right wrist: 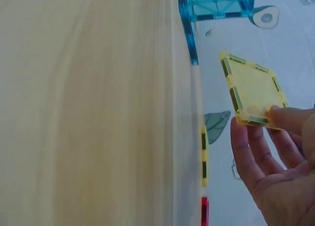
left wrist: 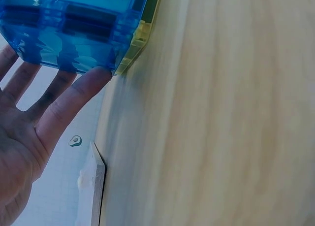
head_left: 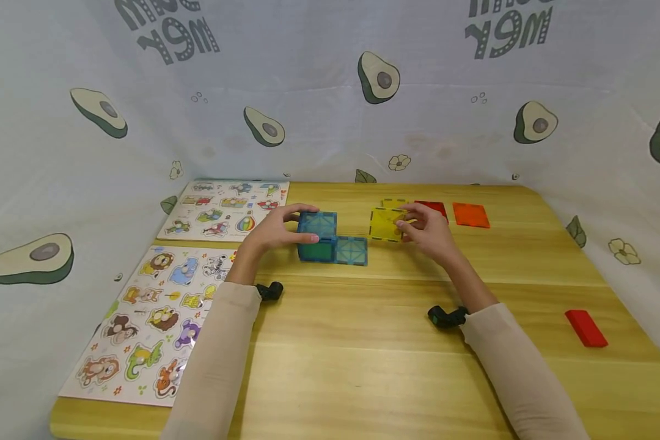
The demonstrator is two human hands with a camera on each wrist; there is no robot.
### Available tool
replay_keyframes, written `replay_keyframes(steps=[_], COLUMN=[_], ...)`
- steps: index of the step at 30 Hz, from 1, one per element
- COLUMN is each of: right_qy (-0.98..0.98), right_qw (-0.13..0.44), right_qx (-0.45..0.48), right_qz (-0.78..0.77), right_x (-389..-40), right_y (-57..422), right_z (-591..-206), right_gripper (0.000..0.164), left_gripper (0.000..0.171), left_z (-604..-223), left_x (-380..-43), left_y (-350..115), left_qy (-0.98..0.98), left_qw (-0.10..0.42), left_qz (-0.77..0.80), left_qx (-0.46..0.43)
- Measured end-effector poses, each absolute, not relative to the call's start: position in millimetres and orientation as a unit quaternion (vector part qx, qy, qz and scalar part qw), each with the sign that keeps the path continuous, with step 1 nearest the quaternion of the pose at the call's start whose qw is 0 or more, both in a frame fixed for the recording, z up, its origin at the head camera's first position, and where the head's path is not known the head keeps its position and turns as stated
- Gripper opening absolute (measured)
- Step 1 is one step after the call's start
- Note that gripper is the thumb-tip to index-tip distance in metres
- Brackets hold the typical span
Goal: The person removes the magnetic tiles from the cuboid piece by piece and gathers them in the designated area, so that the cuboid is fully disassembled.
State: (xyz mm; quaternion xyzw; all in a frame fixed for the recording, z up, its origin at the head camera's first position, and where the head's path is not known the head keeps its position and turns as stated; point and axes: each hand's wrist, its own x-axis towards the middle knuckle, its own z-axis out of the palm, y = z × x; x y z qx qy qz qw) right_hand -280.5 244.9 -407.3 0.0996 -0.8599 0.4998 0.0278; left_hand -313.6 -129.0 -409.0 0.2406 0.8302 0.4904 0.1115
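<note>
Landmark: blue box (head_left: 317,225). Left hand (head_left: 275,231): grip clamped on the box from its left, thumb across the front face. Right hand (head_left: 430,229): grip clamped on a yellow tile (head_left: 383,224), pinched at its right edge; tile raised above the counter (head_left: 335,342), right of the box and apart from it. Flat blue tile (head_left: 352,250) adjoins the box's right side. Handling, judged: brace the box lightly, as hard squeezing could spring its panels; pinch the yellow tile near that edge only, leaving the others clear; square it before any contact.
</note>
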Motion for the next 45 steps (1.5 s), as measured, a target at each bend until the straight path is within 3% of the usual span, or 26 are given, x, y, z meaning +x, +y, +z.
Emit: replay_keyframes(steps=[14,16,21,24,39,45], right_qy=[-0.869,-0.871,-0.882,-0.896,-0.942,-0.936], right_qw=[-0.025,-0.042,-0.09,-0.102,-0.093,-0.105], right_qx=[0.093,0.089,0.071,0.07,0.132,0.129], right_qz=[0.486,0.482,0.456,0.427,0.295,0.309], right_x=[-277.7,-278.5,-281.8,-283.0,-296.6,-297.6], right_y=[270.7,273.8,280.1,281.7,290.4,290.7], right_z=[-409.0,-410.4,-415.7,-417.8,-423.0,-421.5], right_gripper=[0.043,0.049,0.082,0.091,0.078,0.086], left_gripper=[0.067,0.067,0.066,0.066,0.064,0.065], left_z=[-409.6,-409.2,-408.7,-407.9,-407.5,-408.4], left_x=[-314.1,-313.7,-313.9,-313.4,-315.0,-313.9], left_y=[-128.3,-128.3,-128.5,-128.4,-127.6,-128.0], left_qy=[0.826,0.827,0.83,0.83,0.828,0.829], left_qw=[0.111,0.111,0.111,0.111,0.112,0.112], left_qz=[0.495,0.494,0.488,0.488,0.492,0.49], left_qx=[0.245,0.246,0.246,0.246,0.246,0.244])
